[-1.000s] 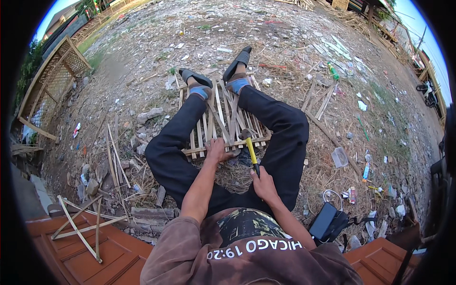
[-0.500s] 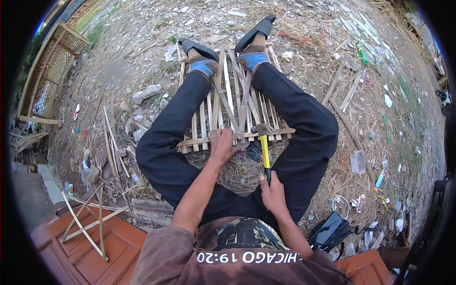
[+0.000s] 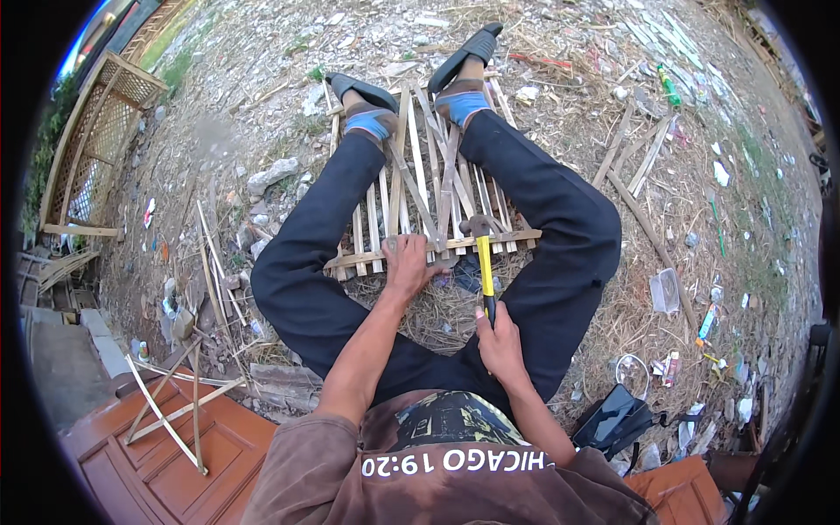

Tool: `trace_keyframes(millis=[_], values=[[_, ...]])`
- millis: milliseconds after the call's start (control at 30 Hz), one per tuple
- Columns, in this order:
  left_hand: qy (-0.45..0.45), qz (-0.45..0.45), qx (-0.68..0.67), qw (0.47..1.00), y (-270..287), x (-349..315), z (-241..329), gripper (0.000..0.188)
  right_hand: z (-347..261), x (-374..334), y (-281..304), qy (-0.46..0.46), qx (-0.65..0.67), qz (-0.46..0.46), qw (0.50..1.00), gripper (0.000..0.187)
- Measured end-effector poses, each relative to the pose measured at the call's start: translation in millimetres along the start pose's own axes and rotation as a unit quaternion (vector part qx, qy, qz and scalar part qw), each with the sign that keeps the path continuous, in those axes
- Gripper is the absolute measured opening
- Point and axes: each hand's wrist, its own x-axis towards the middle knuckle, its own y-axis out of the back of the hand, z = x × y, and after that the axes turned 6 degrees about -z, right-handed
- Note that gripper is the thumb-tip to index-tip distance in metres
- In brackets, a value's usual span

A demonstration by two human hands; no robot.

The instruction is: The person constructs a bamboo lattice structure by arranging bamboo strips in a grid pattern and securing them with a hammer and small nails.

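Note:
Between my legs lies a frame of thin wooden slats (image 3: 371, 223), joined at the near end by a wooden crosspiece (image 3: 357, 260). My left hand (image 3: 408, 264) grips this crosspiece left of its middle, fingers curled over it and the thumb out to the right. In my right hand (image 3: 502, 348) is a hammer (image 3: 486, 267) with a yellow and black handle, held by its lower end. The hammer's head is over the crosspiece, right of the left hand; whether it touches the wood I cannot tell. Two slats cross diagonally on top of the frame, near my feet.
A brown panelled door (image 3: 175, 446) lies at the lower left with loose wood strips (image 3: 166, 424) on it. A lattice panel (image 3: 96, 153) stands at the far left. A black bag (image 3: 608, 424) sits by my right side. Stones, straw and litter cover the ground.
The hammer and my right hand have shifted slightly up and to the left, away from my body. My left hand keeps its place on the crosspiece. The whole view has tilted a little.

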Motion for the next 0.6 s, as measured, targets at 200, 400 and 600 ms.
trace_keyframes(millis=[200,400,600], values=[[-0.012,0.032,0.006,0.999,-3.4,5.0,2.5,0.068,2.3,-16.0,1.4,0.027,-0.013,0.021,0.999,0.024],[-0.016,0.023,0.028,0.999,-10.1,3.1,-0.1,0.065,14.8,-22.2,-1.1,0.033,-0.013,0.043,0.998,0.025],[-0.014,-0.003,-0.023,1.0,5.8,-0.9,10.6,0.066,13.5,-14.7,-2.8,0.053,-0.103,0.029,0.993,0.019]])
